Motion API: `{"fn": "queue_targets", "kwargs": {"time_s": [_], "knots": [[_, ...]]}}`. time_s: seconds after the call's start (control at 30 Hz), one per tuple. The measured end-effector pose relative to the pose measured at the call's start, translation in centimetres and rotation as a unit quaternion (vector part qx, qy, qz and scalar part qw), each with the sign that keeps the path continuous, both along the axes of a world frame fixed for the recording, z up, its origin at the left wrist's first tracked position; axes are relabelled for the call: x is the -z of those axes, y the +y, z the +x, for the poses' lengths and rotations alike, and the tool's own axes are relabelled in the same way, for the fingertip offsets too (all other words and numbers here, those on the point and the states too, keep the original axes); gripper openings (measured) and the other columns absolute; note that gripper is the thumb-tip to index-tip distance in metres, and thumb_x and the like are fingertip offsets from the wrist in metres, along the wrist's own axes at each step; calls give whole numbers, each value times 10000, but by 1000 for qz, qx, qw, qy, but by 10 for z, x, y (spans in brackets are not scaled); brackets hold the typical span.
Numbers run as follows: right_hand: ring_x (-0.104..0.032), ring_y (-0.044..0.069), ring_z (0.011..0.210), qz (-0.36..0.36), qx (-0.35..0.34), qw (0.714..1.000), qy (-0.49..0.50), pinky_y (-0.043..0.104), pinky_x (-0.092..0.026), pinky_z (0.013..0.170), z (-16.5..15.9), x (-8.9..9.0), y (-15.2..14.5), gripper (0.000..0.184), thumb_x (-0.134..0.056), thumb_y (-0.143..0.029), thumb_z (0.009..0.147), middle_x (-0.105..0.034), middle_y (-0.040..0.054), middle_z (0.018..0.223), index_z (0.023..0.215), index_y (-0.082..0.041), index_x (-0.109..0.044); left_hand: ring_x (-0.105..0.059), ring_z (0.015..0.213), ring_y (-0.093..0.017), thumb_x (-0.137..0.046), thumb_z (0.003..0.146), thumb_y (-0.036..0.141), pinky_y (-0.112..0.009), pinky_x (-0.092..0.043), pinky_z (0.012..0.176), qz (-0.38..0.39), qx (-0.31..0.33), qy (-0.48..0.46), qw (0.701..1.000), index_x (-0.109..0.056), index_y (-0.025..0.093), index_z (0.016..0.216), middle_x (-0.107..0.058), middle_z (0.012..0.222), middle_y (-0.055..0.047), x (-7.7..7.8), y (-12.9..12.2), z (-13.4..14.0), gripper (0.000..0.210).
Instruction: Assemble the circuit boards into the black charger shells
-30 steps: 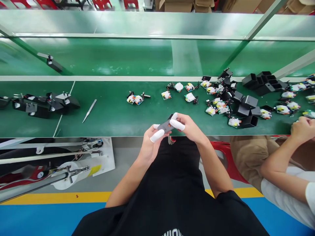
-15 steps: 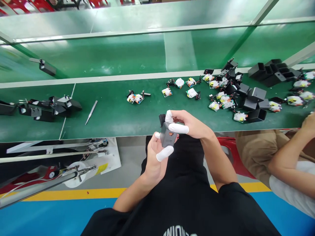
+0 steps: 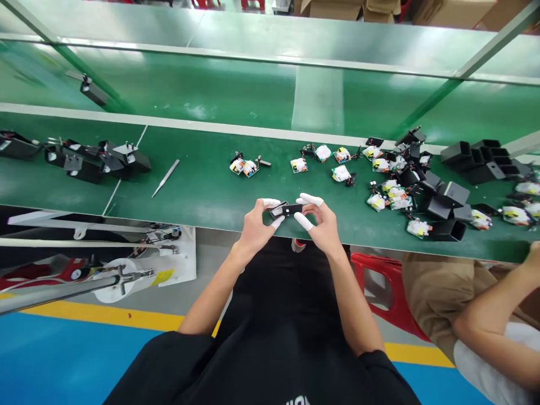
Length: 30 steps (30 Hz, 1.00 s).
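Just over the bench's front edge, my left hand [image 3: 257, 225] grips a small black plastic case [image 3: 276, 210] between thumb and fingers. Something pale shows in the case's end. A flat black end cap [image 3: 293, 209] sticks out to the right of the case. My right hand [image 3: 323, 224] has its fingers at the cap's right end, with thumb and forefinger apart around it. White finger cots cover fingertips on both hands. Beyond the hands lie small circuit boards with black caps wired to them, such as the pair [image 3: 244, 166] at centre.
Grey tweezers [image 3: 165, 178] lie on the green bench [image 3: 202, 197]. Black cases with parts [image 3: 84, 163] stand at left. Boards and empty black cases [image 3: 449, 229] crowd the right. A co-worker's arm [image 3: 498, 326] is at far right; a red stool [image 3: 379, 281] stands below.
Both hands have moved forward to the bench edge. The case has been turned, its cap now pointing right instead of up, and the right hand has opened wider. The view has shifted.
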State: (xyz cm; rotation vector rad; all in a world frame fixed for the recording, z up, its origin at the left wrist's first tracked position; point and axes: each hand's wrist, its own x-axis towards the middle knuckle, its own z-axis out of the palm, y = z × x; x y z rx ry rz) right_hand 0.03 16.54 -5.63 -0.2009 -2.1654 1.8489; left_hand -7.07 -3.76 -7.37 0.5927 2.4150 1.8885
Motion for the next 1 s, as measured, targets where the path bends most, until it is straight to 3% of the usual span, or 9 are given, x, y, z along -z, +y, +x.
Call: {"fn": "queue_targets", "kwargs": {"time_s": [0.1,0.23,0.33,0.4,0.47,0.57,0.67,0.9,1.0], "knots": [[-746,223,971,52,12,998,18,461,-675,961,-8,1,-1,370,-760,-423,1024,-773,80,1188,1356,-260,-752,-847,1110,-262,-933,849,325,-474,-691,1054,3,-7,-8,1000,-643,230,1208,-835,1185,-90,10,-1,-5,472],[-692,295,1328,195,-59,976,78,529,-630,1110,-10,-22,10,456,-715,-322,1072,-673,114,1535,1527,-341,-680,-830,1113,-252,-892,844,266,-462,-684,1060,1,3,8,1000,-634,223,1217,-807,1195,-92,12,-3,-3,456],[-708,312,1240,290,-117,948,59,530,-612,1066,-12,-36,12,326,-669,-301,1103,-767,111,1327,1418,-322,-750,-815,1086,-238,-865,806,209,-436,-686,1045,3,10,16,1000,-637,223,1204,-783,1169,-76,14,-5,-1,459],[-711,299,1043,328,-90,940,37,480,-607,922,-14,-38,5,201,-659,-325,1104,-777,102,1089,1237,-282,-804,-818,1052,-230,-873,792,217,-418,-694,1014,2,-11,9,1000,-644,225,1220,-788,1144,-64,17,-5,0,485],[-678,262,871,322,-34,946,7,424,-569,800,-16,-35,-8,162,-680,-372,1087,-737,69,918,1054,-262,-794,-826,1029,-232,-897,787,246,-415,-701,985,-6,-43,8,999,-654,230,1246,-806,1132,-60,23,-3,3,519],[-572,191,659,251,51,965,-65,360,-481,666,-15,-28,-29,318,-711,-441,1056,-649,-2,718,801,-258,-663,-832,1030,-248,-907,799,279,-429,-702,981,-16,-71,17,997,-675,242,1226,-825,1114,-64,31,3,11,488],[-490,170,619,214,101,968,-90,343,-422,636,-13,-21,-45,438,-664,-440,1067,-546,-32,649,698,-268,-503,-835,1025,-257,-912,807,305,-427,-702,980,-11,-64,16,998,-676,245,1202,-825,1094,-66,34,8,19,464],[-678,188,770,165,144,974,-57,383,-584,790,-10,-7,-46,124,-694,-356,1037,-689,7,956,1079,-255,-635,-810,1004,-229,-927,817,306,-405,-711,928,24,78,-46,996,-568,255,1505,-733,1353,-107,9,2,1,777],[-695,185,769,198,131,971,-42,378,-605,774,-11,-9,-42,109,-692,-356,1059,-701,20,993,1097,-254,-680,-767,869,-201,-910,832,268,-369,-681,822,18,141,-77,987,-620,267,1467,-750,1176,-56,3,1,-14,699]]}}
